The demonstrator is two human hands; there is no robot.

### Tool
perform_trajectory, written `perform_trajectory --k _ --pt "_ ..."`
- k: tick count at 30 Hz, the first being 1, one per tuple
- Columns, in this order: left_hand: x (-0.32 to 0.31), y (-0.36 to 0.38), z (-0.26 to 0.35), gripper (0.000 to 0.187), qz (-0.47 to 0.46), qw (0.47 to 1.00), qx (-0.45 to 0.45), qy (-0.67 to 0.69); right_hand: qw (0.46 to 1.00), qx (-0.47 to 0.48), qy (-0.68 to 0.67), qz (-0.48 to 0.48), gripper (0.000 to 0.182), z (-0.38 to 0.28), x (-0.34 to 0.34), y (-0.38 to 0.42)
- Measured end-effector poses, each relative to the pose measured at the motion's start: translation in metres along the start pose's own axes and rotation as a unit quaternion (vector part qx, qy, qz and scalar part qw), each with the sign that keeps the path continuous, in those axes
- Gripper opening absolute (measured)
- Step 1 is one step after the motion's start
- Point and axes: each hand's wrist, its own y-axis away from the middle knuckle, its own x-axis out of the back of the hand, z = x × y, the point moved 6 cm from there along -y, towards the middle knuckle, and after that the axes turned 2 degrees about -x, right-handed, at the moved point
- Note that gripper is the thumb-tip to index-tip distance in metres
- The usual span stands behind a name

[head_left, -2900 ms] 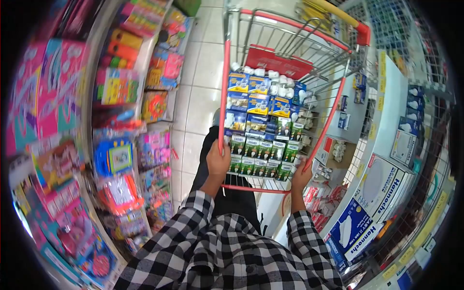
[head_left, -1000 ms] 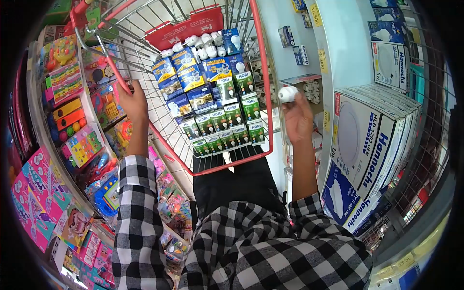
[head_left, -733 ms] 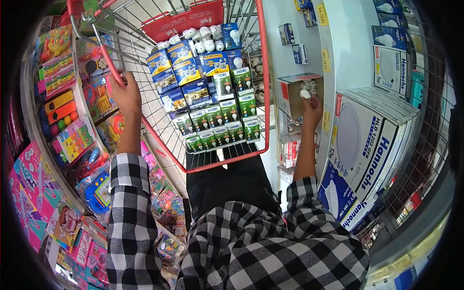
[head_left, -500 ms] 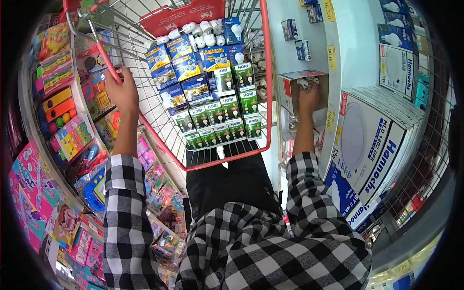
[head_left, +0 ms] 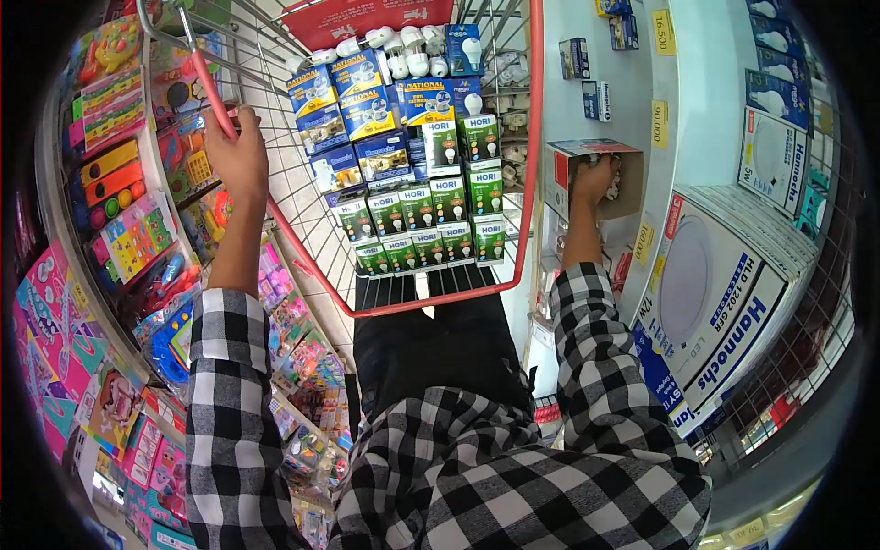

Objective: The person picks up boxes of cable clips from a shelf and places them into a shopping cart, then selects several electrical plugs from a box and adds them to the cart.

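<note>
The left hand [head_left: 236,154] is closed around the red rim of the shopping cart [head_left: 530,137], gripping the bar on the cart's left side. The right hand [head_left: 594,179] is reaching into an open cardboard box [head_left: 561,174] that sits on the white shelf [head_left: 701,82] just to the right of the cart. The fingers are down inside the box among small white bulbs [head_left: 612,191], and whether they hold one cannot be told, since the box and the hand itself hide the fingertips.

Inside the cart, green-and-white bulb boxes [head_left: 422,225] stand packed in rows at the near end. Beyond them lie blue-and-yellow bulb boxes [head_left: 367,105], and loose white bulbs [head_left: 403,57] sit at the far end below a red panel [head_left: 367,16].

To the right of the cart, below the cardboard box, large white-and-blue lamp cartons [head_left: 715,302] lean on the shelf. Yellow price tags [head_left: 662,32] are stuck to the shelf above the box. To the left of the cart, a rack of bright packaged toys [head_left: 119,174] runs along the aisle. Both arms wear black-and-white checked sleeves [head_left: 225,385].
</note>
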Motion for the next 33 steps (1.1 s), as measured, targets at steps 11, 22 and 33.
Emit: perform_trajectory --k 11,22,33 --pt "0.001 0.002 0.008 0.026 0.004 1.000 0.011 0.001 1.000 0.019 -0.004 0.012 0.058 0.001 -0.002 -0.002" --pt "0.001 -0.001 0.002 0.024 0.003 1.000 -0.001 -0.008 1.000 0.018 0.017 0.004 0.043 0.006 -0.003 -0.002" --pt "0.003 0.000 0.003 0.024 0.023 0.999 -0.015 -0.044 0.985 -0.028 -0.136 0.099 0.023 -0.001 0.040 0.022"
